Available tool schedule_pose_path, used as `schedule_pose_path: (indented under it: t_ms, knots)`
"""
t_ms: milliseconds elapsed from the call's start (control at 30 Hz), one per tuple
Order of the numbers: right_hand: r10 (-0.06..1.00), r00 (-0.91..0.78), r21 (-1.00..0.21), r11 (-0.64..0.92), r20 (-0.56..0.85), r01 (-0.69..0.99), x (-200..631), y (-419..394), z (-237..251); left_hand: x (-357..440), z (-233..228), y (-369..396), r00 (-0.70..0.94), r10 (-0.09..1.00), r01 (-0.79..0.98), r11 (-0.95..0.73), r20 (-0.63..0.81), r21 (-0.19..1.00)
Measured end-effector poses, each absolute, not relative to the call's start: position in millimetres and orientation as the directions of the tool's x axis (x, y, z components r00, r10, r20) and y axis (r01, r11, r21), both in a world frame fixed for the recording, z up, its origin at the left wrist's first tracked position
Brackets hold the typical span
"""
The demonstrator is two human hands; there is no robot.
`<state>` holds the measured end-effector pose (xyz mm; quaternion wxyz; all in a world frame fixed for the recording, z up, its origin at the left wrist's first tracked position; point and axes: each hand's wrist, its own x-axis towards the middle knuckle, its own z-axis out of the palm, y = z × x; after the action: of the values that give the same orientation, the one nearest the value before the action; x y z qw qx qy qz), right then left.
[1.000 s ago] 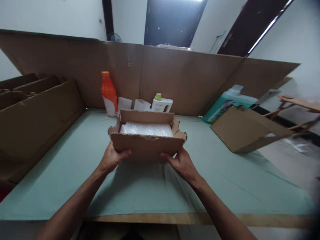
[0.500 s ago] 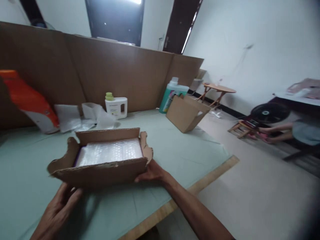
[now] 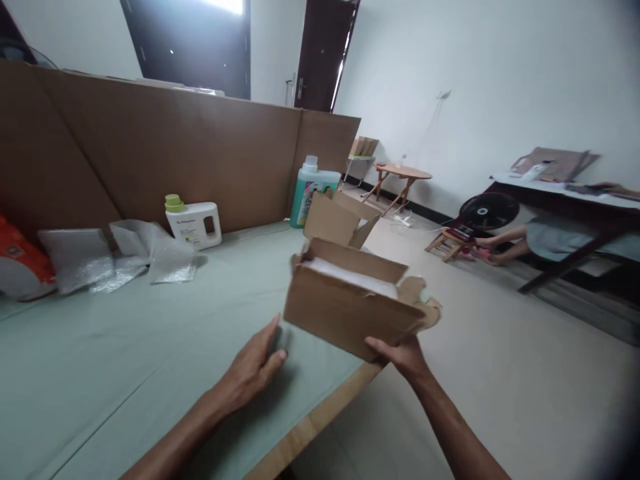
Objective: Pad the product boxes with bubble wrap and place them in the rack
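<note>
Right of frame centre, right hand (image 3: 405,355) in a closed grip under tilted cardboard box (image 3: 345,310), left hand (image 3: 250,373) open, flat on green tabletop (image 3: 100,353).

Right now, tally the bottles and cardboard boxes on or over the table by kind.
Bottles: 3 - orange bottle, white jug, green bottle.
Cardboard boxes: 2 - held box in right hand, open box.
Total: 5
</note>
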<state>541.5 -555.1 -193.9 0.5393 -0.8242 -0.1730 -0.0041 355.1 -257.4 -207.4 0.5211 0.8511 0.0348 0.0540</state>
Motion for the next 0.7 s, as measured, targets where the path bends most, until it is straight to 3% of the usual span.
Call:
schedule_pose_path:
  t_ms: [100,233,333,500,700]
  knots:
    - [0.017,0.941,-0.857,-0.407,0.338,0.316,570.1,-601.6,-194.0,360.8,-222.2,-280.0,0.998,-0.054,-0.060,-0.605,0.034,0.794]
    - [-0.150,0.859,-0.809,-0.447,0.489,0.383,606.7,-626.2,-194.7,347.9,-239.6,-285.9,0.994,-0.082,-0.109,-0.682,0.072,0.723]
    - [-0.179,0.840,-0.807,-0.432,0.513,0.402,628.9,-622.2,-197.1,340.7,-252.6,-283.4,0.986,-0.069,-0.157,-0.708,0.153,0.688]
    - [-0.140,0.853,-0.818,-0.394,0.503,0.419,646.7,-597.1,-200.6,340.1,-269.9,-283.5,0.948,-0.073,-0.251,-0.768,0.309,0.589]
    - [-0.136,0.864,-0.813,-0.434,0.485,0.388,630.6,-591.8,-219.6,329.4,-272.7,-280.6,0.914,-0.103,-0.317,-0.785,0.391,0.532]
